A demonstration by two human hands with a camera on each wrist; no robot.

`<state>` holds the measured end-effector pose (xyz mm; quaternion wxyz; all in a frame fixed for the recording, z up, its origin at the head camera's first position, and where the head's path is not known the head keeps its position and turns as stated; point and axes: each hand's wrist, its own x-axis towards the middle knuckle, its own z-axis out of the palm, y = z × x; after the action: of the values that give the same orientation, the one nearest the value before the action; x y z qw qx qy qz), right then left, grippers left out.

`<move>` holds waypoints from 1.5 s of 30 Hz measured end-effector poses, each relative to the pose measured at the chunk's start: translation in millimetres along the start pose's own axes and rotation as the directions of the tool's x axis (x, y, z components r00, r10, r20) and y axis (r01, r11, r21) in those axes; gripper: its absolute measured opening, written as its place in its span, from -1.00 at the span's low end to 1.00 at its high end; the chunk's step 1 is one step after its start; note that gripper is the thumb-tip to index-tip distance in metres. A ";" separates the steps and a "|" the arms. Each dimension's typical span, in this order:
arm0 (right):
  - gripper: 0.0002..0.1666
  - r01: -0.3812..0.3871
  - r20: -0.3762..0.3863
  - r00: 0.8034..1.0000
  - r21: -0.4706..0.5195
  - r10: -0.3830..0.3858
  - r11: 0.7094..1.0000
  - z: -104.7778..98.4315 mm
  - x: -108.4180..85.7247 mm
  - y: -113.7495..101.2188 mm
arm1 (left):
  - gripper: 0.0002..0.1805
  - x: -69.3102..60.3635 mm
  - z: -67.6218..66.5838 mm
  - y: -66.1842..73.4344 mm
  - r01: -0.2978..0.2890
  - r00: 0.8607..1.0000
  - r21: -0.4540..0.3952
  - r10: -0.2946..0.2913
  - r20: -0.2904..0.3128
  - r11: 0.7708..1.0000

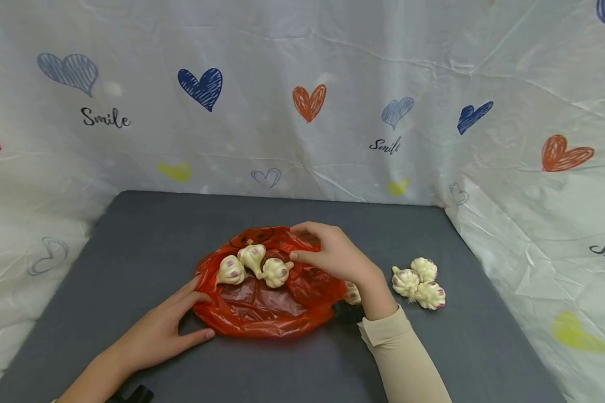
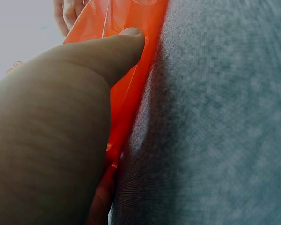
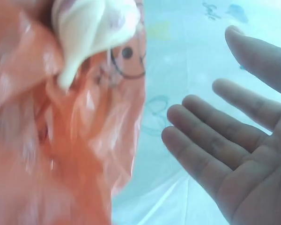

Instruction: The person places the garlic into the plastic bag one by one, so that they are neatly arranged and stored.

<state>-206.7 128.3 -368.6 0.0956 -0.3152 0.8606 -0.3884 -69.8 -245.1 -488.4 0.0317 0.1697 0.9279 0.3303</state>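
A red plastic bag (image 1: 262, 310) lies spread on the dark table, with three garlic bulbs (image 1: 276, 272) on it or inside its mouth. My left hand (image 1: 168, 322) touches the bag's left side, thumb and index finger wide apart. In the left wrist view that thumb (image 2: 124, 49) rests along the red plastic. Over the bag's right part hovers my right hand (image 1: 340, 254). Its spread fingers (image 3: 201, 159) hold nothing in the right wrist view, where a bulb (image 3: 96, 28) sits on the bag. Another garlic bulb (image 1: 353, 294) is partly hidden between bag and right forearm.
Three more garlic bulbs (image 1: 418, 285) lie clustered on the table to the right of my right forearm. A white curtain (image 1: 302, 140) with printed hearts hangs behind and beside the grey table (image 1: 151, 240). A black object (image 1: 140, 394) shows near my left wrist.
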 end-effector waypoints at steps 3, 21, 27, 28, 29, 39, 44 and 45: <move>-0.43 0.002 -0.026 1.000 0.023 -0.001 1.000 -6.4 -5.6 7.8 | -0.37 -0.6 -0.9 -0.1 0.006 1.000 0.003 -0.006 0.000 1.000; -0.32 -0.063 -0.089 0.994 -0.038 0.059 0.997 -29.6 -45.7 20.1 | -0.40 0.9 0.3 0.2 -0.033 0.999 0.007 0.033 -0.020 0.999; -0.29 -0.087 -0.090 0.992 -0.045 0.082 0.995 -31.9 -58.8 31.7 | -0.40 1.8 0.5 0.6 -0.031 0.999 0.010 0.031 -0.019 0.999; -0.29 -0.089 -0.086 0.993 -0.043 0.085 0.995 -31.7 -60.7 34.4 | -0.40 1.7 0.5 0.6 -0.029 0.999 0.012 0.030 -0.017 0.999; -0.28 -0.092 -0.081 0.993 -0.041 0.089 0.995 -31.4 -62.7 36.7 | -0.39 1.5 0.4 0.6 -0.029 0.999 0.012 0.029 -0.017 1.000; -0.30 -0.138 -0.038 0.990 0.005 0.138 0.990 -30.1 -81.4 55.0 | -0.41 0.1 -1.1 1.4 -0.035 0.999 0.012 0.035 -0.020 0.999; -0.28 -0.159 -0.023 0.987 0.009 0.159 0.987 -29.9 -89.4 61.9 | -0.41 0.7 -1.0 2.5 -0.033 0.999 0.012 0.033 -0.020 0.999; -0.27 -0.164 -0.019 0.986 0.017 0.164 0.986 -29.5 -90.7 63.0 | -0.41 0.5 -1.0 2.7 -0.034 0.999 0.011 0.034 -0.020 0.999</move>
<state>-177.3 233.6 -401.8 0.1211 -0.2387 0.8814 -0.3891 -69.6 -243.6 -486.0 0.0160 0.1822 0.9270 0.3275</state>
